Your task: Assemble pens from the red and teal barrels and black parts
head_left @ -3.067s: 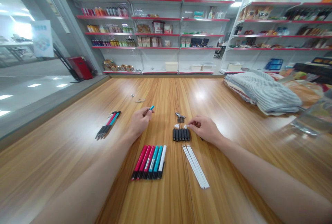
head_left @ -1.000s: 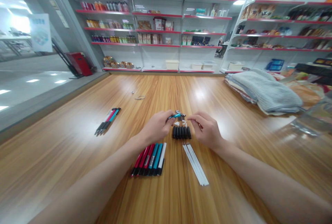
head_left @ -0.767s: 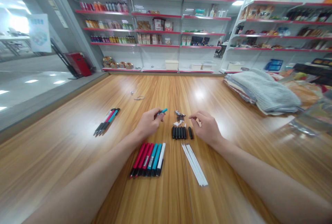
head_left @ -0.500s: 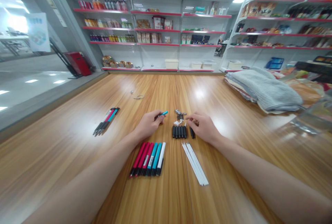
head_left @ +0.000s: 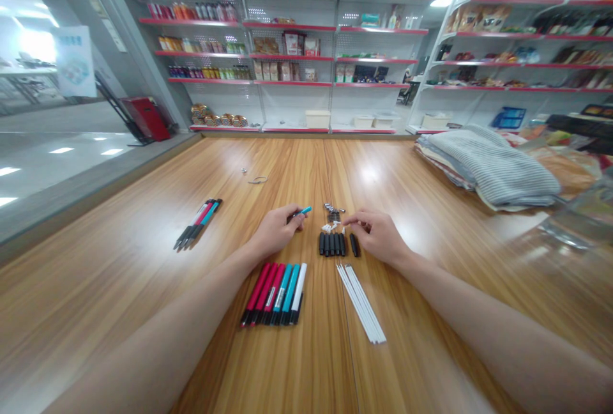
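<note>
A blue pen barrel is held in my left hand, its end poking out past the thumb and fingers. My right hand hovers at the right side of the small parts, fingers curled and tips close together; whether anything sits between them is too small to see. By those fingertips lie little white plastic pieces, dark springs and silvery metal tips. Just below is a row of black pen grips, with one single grip apart, beneath the right fingers.
Red, blue and white pen barrels lie side by side nearest me. White refills lie to their right. Several pens rest at the left. Folded striped cloth is at the right, shelves behind.
The view has shifted very slightly. Both hands stay nearly in place, and the blue pen barrel remains in my left hand.
</note>
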Demonstrator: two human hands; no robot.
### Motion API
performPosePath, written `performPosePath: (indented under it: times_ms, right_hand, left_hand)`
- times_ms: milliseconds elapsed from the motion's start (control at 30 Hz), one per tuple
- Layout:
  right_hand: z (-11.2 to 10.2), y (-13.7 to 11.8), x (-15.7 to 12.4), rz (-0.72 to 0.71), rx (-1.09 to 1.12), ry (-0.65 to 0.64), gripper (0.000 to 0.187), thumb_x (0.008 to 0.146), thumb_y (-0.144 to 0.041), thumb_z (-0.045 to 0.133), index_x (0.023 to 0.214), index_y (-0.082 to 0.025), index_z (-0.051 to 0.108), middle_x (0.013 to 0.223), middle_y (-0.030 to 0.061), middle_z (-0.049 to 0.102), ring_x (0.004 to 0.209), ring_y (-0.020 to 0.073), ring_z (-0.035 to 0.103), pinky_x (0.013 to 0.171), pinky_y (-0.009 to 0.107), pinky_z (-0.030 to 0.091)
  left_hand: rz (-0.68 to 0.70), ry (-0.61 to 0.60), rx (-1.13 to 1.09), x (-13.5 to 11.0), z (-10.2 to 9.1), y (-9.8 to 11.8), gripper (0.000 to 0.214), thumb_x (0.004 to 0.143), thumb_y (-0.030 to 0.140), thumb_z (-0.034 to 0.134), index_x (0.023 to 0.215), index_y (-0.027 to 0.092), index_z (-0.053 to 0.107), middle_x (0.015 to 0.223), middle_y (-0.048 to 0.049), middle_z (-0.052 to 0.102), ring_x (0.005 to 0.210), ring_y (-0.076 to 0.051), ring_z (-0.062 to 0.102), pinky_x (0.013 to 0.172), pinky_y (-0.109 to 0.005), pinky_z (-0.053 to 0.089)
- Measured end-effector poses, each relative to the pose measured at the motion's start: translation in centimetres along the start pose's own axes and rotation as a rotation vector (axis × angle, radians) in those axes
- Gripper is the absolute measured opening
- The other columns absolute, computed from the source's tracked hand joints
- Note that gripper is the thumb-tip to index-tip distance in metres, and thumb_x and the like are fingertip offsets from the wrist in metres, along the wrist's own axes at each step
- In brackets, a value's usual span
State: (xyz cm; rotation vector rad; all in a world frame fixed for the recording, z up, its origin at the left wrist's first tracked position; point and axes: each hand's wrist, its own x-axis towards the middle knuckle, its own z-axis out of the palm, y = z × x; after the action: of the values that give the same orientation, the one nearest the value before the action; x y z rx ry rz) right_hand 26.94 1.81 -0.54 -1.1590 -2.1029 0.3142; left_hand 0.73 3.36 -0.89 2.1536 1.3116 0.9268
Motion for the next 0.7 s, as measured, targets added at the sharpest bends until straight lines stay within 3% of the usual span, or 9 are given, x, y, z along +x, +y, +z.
performPosePath:
  times_ms: [233,500,700]
  right_hand:
    - [0.01,0.01,-0.12,-0.079,-0.006,-0.061,0.020,0.083,-0.015,0.053,0.084,-0.021,0.073,0.079,0.0033,0.063,0.079,0.0161,0.056,0.074,0.029,0.043]
    - [-0.26,-0.08,-0.04,0.022,-0.026,0.036,0.019,0.084,-0.016,0.053,0.083,-0.020,0.071,0.077,0.0026,0.065,0.074,0.0153,0.057,0.068,0.027,0.042]
    - [-0.22,-0.37,-0.07,-0.053,-0.028,-0.048,0.021,0.085,-0.016,0.051,0.081,-0.021,0.072,0.073,0.0024,0.065,0.075,0.0157,0.057,0.071,0.028,0.043]
  left_hand:
    - [0.008,0.006,0.010,0.02,-0.01,0.10,0.024,0.092,0.031,0.045,0.077,0.018,0.059,0.074,0.0005,0.064,0.070,-0.014,0.058,0.067,-0.025,0.039]
    - [-0.001,-0.005,-0.002,-0.02,-0.09,0.25,0.024,0.091,0.031,0.044,0.078,0.018,0.059,0.074,-0.0001,0.065,0.071,-0.014,0.058,0.068,-0.025,0.040]
    - [-0.002,-0.002,-0.017,-0.10,-0.16,0.49,0.025,0.091,0.032,0.044,0.076,0.018,0.059,0.074,-0.0006,0.065,0.071,-0.015,0.059,0.068,-0.026,0.041]
